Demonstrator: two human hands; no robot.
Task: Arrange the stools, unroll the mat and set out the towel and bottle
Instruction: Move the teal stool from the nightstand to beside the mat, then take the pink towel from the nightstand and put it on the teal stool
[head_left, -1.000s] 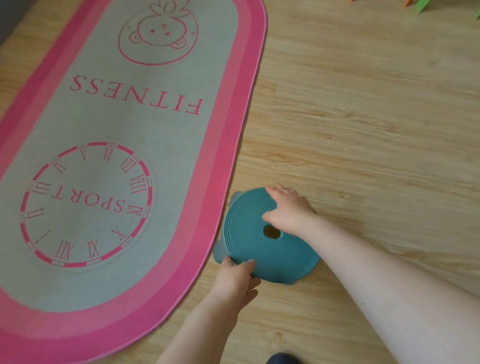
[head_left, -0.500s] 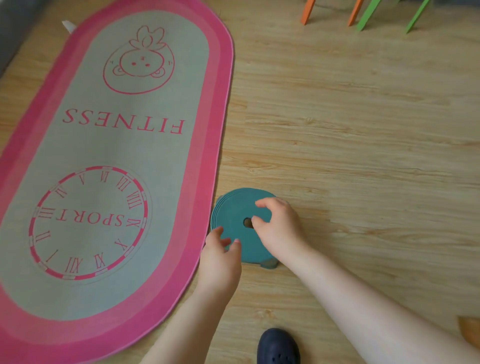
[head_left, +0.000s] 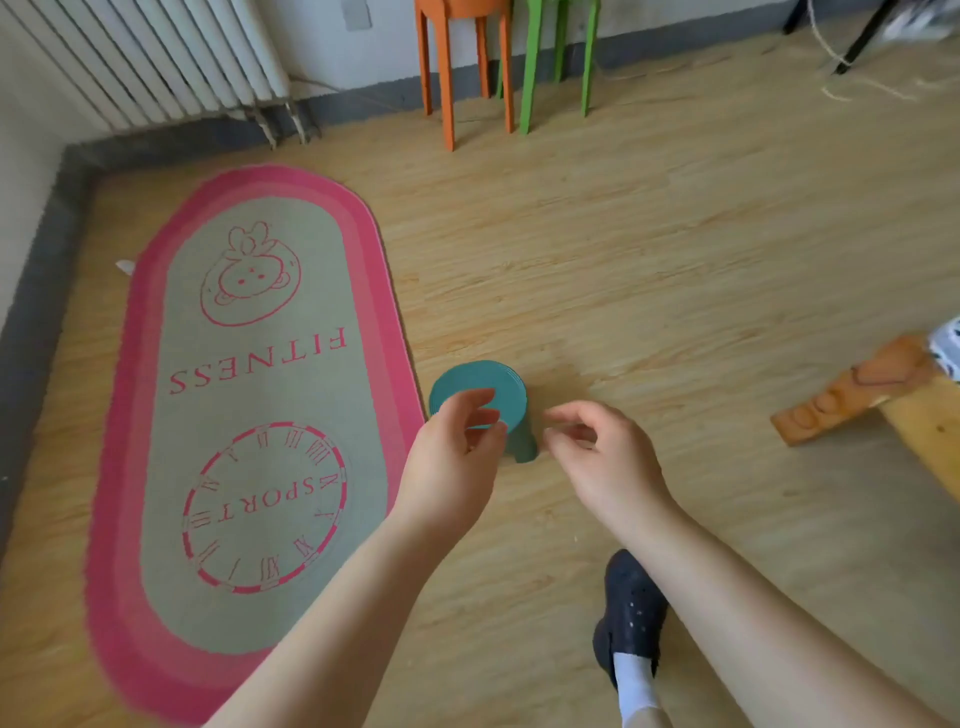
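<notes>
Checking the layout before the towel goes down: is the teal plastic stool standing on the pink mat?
No, the teal round plastic stool stands on the wooden floor, just beside the pink oval mat's edge.

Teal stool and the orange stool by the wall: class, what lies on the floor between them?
In the head view, only bare wooden floor lies between the teal stool and the orange stool; nothing stands there.

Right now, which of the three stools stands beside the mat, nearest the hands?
The teal stool, just off the mat's right edge, below both open hands. The orange stool and green stool stand far off by the wall.
</notes>
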